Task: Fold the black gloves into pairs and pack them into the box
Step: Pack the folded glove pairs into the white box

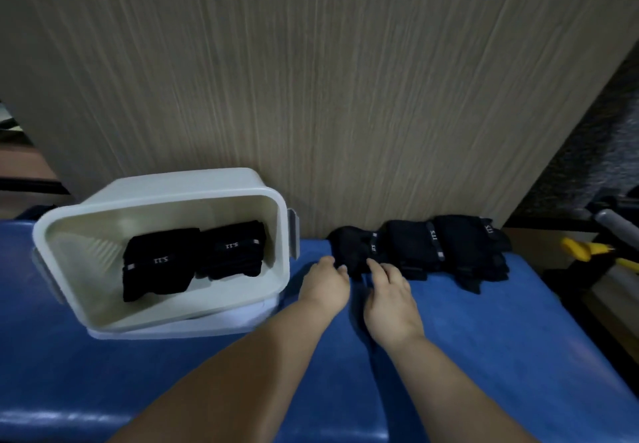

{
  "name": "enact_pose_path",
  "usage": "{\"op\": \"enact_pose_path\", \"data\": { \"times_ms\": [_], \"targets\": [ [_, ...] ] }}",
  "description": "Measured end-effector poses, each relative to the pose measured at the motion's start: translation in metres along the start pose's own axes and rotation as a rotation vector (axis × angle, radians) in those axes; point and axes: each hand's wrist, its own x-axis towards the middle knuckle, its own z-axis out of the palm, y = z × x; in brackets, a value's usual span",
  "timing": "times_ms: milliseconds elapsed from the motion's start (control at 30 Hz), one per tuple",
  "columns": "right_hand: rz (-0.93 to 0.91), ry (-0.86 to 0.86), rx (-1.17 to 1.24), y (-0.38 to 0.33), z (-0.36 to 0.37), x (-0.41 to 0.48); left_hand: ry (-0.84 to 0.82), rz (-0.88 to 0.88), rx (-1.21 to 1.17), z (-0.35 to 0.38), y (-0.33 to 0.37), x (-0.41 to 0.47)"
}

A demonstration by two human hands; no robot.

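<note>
Both hands meet at a crumpled black fabric glove (pixel 351 249) lying on the blue padded surface (pixel 484 339). The left hand (pixel 325 285) has its fingers (pixel 330 262) curled against the glove's near left edge; I cannot tell whether they pinch the fabric. The right hand (pixel 392 299) lies flatter, its fingers fairly straight and slightly spread, with the tips on the glove's near edge. Right of the fingers, more black gloves with white-lettered straps (pixel 449 245) lie in a row. Just beyond the fingers stands a wood-grain panel (pixel 311 79). Left of the fingers, an off-white rectangular plastic box (pixel 166 200) sits tilted on a white lid (pixel 193 328). It holds two folded black glove bundles (pixel 193 256) side by side.
</note>
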Motion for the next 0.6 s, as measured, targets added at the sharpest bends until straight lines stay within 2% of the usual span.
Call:
{"op": "enact_pose_path", "data": {
  "times_ms": [167,433,600],
  "targets": [
    [-0.002,-0.028,0.006,0.007,0.003,0.007,-0.02,-0.103,-0.022,0.004,0.013,0.021],
    [-0.003,-0.046,-0.028,0.011,0.006,0.012,-0.032,-0.19,0.075,0.013,0.023,0.039],
    [-0.02,-0.013,0.04,0.012,0.004,0.01,-0.008,-0.184,-0.098,0.011,0.019,0.037]
  ]
}}
